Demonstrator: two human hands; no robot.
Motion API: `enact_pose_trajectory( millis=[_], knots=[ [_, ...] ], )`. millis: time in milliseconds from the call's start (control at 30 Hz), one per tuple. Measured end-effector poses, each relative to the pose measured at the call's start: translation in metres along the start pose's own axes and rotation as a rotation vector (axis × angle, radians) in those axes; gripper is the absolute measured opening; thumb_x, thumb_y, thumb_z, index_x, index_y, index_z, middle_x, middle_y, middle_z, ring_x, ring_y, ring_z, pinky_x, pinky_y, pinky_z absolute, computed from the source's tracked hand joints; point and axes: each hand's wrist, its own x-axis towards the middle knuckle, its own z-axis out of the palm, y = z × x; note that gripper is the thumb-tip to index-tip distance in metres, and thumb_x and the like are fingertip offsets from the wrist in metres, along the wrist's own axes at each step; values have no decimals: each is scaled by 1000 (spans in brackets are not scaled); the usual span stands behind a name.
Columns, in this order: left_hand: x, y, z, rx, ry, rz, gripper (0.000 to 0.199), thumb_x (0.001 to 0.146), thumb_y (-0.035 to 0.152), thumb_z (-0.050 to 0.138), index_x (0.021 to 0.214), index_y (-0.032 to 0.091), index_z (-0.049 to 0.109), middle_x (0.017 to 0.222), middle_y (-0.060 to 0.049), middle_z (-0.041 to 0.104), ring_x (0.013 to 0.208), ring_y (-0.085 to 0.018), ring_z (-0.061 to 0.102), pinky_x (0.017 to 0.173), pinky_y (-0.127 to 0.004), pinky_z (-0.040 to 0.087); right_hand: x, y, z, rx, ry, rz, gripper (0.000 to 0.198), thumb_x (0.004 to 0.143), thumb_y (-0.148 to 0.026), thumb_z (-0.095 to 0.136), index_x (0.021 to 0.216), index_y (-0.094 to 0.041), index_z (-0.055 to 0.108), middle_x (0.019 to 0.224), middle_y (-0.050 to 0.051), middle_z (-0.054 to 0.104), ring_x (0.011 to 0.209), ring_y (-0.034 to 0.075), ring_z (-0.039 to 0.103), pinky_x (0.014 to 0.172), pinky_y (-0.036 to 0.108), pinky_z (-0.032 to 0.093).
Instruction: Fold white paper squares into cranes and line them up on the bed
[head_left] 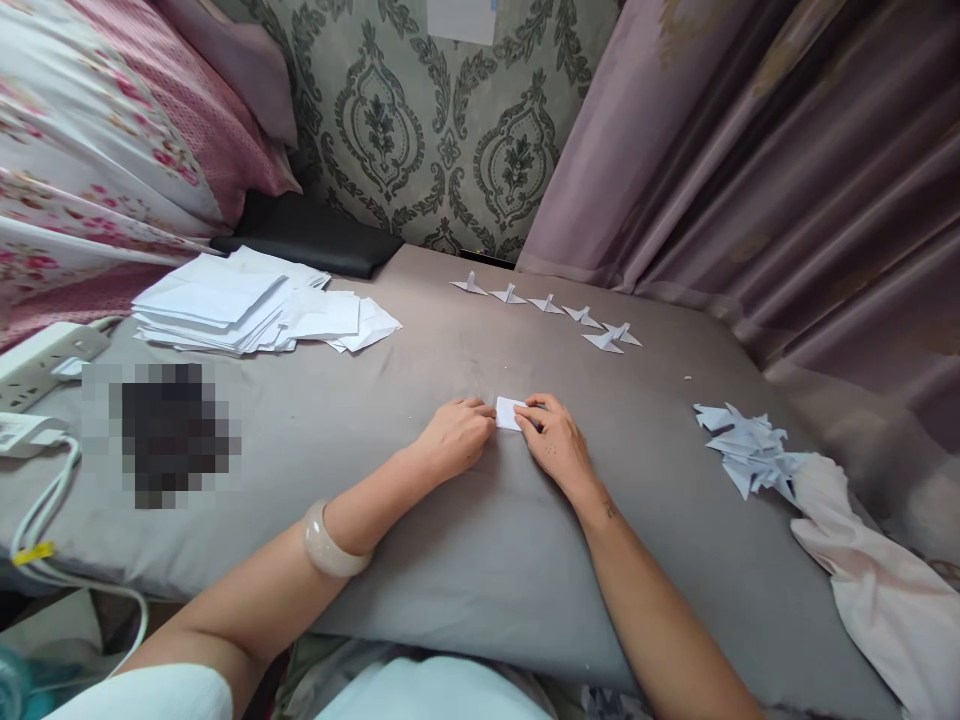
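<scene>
A small folded square of white paper (508, 412) lies on the grey cloth between my two hands. My left hand (459, 437) rests at its left edge, fingers curled together, their tips partly hidden. My right hand (556, 440) pinches the paper's right side between thumb and fingers. Beyond them stands a row of several folded paper cranes (549, 304) with wings spread. More folded paper pieces (750, 448) lie heaped to the right. At the left back is a stack of white paper sheets (217, 290).
A grey cloth (420, 560) covers the surface. White power strips (45, 365) with cables sit at the left edge, near a blurred dark object (176, 435). A pale cloth (870, 560) lies at the right. Curtains (712, 150) and a patterned wall (450, 130) bound the back.
</scene>
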Motion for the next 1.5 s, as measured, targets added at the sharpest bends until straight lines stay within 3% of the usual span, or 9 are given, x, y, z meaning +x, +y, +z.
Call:
enact_pose_trajectory(
  millis=[167, 367, 500, 933, 1133, 1400, 1500],
  knots=[
    [2, 5, 7, 31, 36, 35, 29, 87, 9, 42, 108, 12, 62, 114, -10, 64, 104, -24, 56, 77, -33, 45, 1, -1, 1, 0, 15, -3, 24, 88, -32, 52, 101, -30, 72, 115, 0, 62, 92, 18, 59, 75, 32, 45],
    [1, 17, -2, 59, -34, 11, 21, 86, 8, 46, 91, 11, 66, 98, -11, 67, 96, -24, 58, 76, -33, 46, -2, -6, 4, 3, 61, 9, 23, 86, -34, 54, 98, -27, 72, 115, 2, 62, 95, 19, 58, 79, 32, 45],
    [-1, 23, -9, 44, -54, -25, 22, 84, 7, 46, 89, 12, 66, 98, -10, 67, 94, -23, 59, 72, -31, 46, -6, -11, 8, -36, 85, 25, 27, 81, -42, 59, 101, -26, 69, 116, 4, 61, 99, 22, 56, 80, 35, 46],
    [1, 27, -11, 20, -132, -94, 22, 85, 7, 45, 91, 13, 66, 97, -8, 65, 95, -23, 58, 68, -32, 46, -2, -10, 17, 29, 96, 98, 26, 75, -40, 64, 96, -25, 65, 113, 5, 57, 99, 23, 55, 90, 39, 44],
    [2, 26, -9, 25, -119, -110, 22, 85, 7, 45, 90, 13, 66, 95, -8, 65, 94, -22, 59, 64, -28, 44, 2, 2, 15, 227, 55, 79, 23, 73, -30, 62, 95, -24, 66, 113, 6, 57, 102, 21, 56, 92, 38, 45],
    [-1, 21, -3, 15, -27, -84, 23, 87, 12, 42, 84, 14, 64, 94, -9, 64, 91, -22, 60, 62, -28, 45, 0, 9, -9, 416, -77, 87, 26, 69, -20, 56, 91, -19, 69, 122, 7, 56, 84, 13, 56, 85, 32, 47],
    [-1, 19, 1, -13, 49, -105, 23, 89, 16, 41, 86, 16, 63, 92, -8, 63, 89, -21, 60, 60, -27, 44, -2, 14, -20, 505, -153, 134, 34, 69, -17, 53, 98, -21, 69, 109, 4, 63, 77, 12, 57, 75, 28, 48]
  ],
)
